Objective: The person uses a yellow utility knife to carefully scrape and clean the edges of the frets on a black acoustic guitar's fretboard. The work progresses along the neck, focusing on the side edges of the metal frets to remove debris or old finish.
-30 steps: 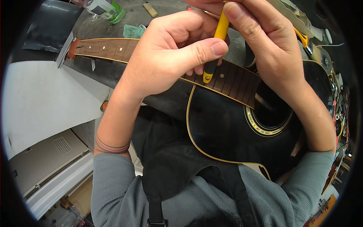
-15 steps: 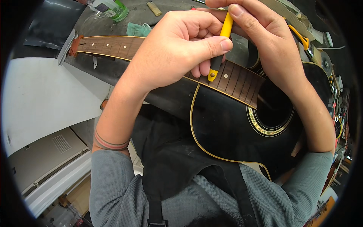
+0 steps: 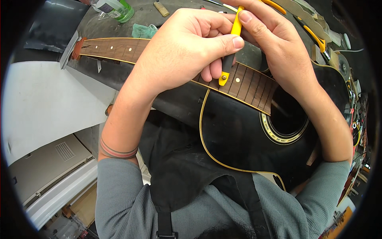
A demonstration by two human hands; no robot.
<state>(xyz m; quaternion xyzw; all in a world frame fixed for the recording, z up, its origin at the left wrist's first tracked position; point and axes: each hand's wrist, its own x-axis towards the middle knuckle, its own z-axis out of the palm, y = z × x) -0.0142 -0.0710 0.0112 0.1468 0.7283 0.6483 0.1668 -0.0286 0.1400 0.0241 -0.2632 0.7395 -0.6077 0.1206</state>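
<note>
A black acoustic guitar body with pale binding lies across in front of me, its brown fretboard running to the far left. No strings show on the fretboard or over the sound hole. My left hand is closed around a slim yellow-and-black handled tool, thumb pressed along its side. The riveted yellow end points down at the fretboard; whether it touches is unclear. My right hand pinches the tool's upper yellow end between thumb and fingers. Some fingers are hidden behind it.
On the dark bench are a clear-and-green bottle, a lighter and a green cloth. Yellow-handled tools and a disc lie at the far right. A white panel stands left.
Both hands have shifted slightly, the right one a little left, the tool's upper end tilting with it. More yellow handle shows beyond the right hand. The guitar has barely moved.
</note>
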